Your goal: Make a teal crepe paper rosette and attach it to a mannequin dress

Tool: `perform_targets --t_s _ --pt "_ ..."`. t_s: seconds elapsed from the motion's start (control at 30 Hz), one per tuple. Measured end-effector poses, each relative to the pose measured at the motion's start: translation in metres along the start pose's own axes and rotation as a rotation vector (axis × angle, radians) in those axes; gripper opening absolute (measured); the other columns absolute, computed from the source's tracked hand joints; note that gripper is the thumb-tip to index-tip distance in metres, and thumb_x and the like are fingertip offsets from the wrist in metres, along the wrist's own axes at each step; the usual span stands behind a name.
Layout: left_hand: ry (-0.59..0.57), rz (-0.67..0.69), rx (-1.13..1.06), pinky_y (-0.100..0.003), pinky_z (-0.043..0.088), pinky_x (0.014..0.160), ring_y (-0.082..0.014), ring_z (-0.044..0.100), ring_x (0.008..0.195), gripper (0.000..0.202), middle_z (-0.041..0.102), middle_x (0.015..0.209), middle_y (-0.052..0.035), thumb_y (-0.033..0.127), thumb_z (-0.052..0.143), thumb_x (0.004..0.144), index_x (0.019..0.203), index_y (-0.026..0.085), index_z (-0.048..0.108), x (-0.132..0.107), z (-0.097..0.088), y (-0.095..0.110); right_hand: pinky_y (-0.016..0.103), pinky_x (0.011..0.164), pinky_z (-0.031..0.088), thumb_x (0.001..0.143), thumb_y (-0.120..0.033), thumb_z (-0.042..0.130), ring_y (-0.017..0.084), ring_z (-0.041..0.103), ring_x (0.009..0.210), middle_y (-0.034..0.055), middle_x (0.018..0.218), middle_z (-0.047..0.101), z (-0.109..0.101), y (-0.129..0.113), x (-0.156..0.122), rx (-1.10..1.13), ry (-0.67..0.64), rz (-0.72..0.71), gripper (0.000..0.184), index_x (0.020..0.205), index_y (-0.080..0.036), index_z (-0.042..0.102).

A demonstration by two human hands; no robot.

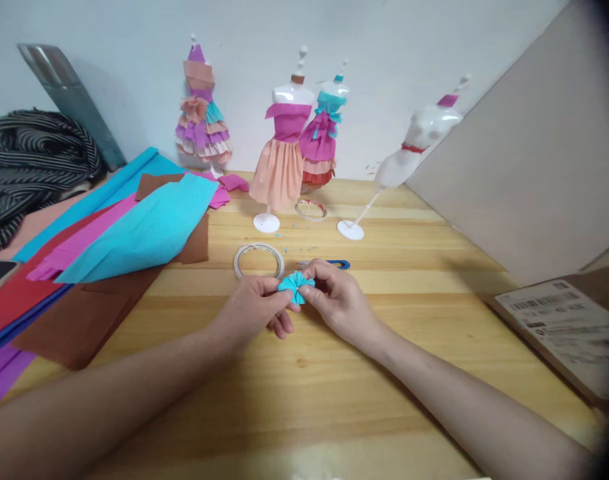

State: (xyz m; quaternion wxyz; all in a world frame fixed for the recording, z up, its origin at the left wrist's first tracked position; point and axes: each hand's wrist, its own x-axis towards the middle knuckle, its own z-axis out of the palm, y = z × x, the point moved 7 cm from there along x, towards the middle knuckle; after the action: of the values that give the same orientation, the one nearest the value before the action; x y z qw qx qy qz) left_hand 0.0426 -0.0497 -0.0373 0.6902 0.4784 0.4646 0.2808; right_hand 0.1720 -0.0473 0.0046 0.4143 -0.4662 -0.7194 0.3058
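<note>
A small turquoise crepe-paper rosette (297,285), pleated and fanned out round its centre, is held above the table between both hands. My left hand (257,303) pinches its left edge between thumb and fingers. On the right side, my right hand (337,297) grips it with thumb and index finger. Just beyond the hands lie a roll of white double-sided tape (238,265) and a blue-handled tool (340,265), its front part partly hidden by my right hand. Tiny turquoise scraps are scattered behind them.
Mini dress forms in paper dresses (277,167) stand along the wall, one leaning white form (399,163) on the right. Crepe-paper sheets (144,233) pile up at left, near striped cloth (39,160). A second tape roll (312,217) lies behind; a cardboard box (559,327) stands right.
</note>
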Motion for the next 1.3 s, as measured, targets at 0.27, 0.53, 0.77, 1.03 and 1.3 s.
perform_targets --t_s 0.27,0.53,0.77,1.03,1.3 --pt "0.018 0.139 -0.127 -0.02 0.048 0.042 -0.0118 0.06 0.045 0.016 0.059 0.051 0.0039 0.024 0.063 0.065 0.079 0.015 0.061 -0.004 -0.002 0.008 0.029 0.06 0.041 0.081 -0.028 0.06 0.015 0.052 0.064 0.0025 0.071 0.057 0.004 0.004 0.0 0.089 -0.04 0.067 0.011 0.075 -0.018 0.061" --pt "0.065 0.149 -0.046 -0.019 0.04 0.039 -0.0092 0.052 0.036 0.02 0.06 0.044 0.0014 0.033 0.064 0.071 0.066 0.017 0.055 -0.001 -0.005 0.004 0.029 0.058 0.044 0.077 -0.037 0.07 0.014 0.053 0.061 0.0012 0.068 0.059 0.007 0.013 -0.001 0.213 -0.026 0.104 0.019 0.079 -0.018 0.07" --pt "0.069 0.152 -0.089 -0.019 0.038 0.041 -0.0086 0.052 0.037 0.022 0.06 0.045 0.0022 0.035 0.066 0.071 0.068 0.017 0.056 0.0 -0.008 0.003 0.03 0.065 0.048 0.075 -0.036 0.072 0.015 0.058 0.068 0.0019 0.076 0.063 0.006 0.014 -0.002 0.306 -0.035 0.201 0.034 0.103 -0.018 0.065" --pt "0.067 0.152 -0.102 -0.019 0.038 0.041 -0.0085 0.052 0.037 0.023 0.061 0.045 0.0017 0.037 0.066 0.071 0.069 0.017 0.055 0.002 -0.008 0.001 0.025 0.051 0.033 0.073 -0.043 0.07 0.009 0.039 0.051 -0.0057 0.055 0.046 0.011 0.015 0.001 0.355 -0.042 0.25 0.031 0.064 -0.02 0.052" --pt "0.057 0.161 -0.051 -0.019 0.038 0.041 -0.0091 0.053 0.037 0.026 0.061 0.045 0.0013 0.039 0.067 0.07 0.067 0.017 0.056 0.002 -0.007 0.003 0.024 0.048 0.03 0.071 -0.044 0.072 0.009 0.038 0.049 -0.0056 0.053 0.045 0.009 0.015 -0.003 0.385 0.0 0.279 0.032 0.063 -0.019 0.052"
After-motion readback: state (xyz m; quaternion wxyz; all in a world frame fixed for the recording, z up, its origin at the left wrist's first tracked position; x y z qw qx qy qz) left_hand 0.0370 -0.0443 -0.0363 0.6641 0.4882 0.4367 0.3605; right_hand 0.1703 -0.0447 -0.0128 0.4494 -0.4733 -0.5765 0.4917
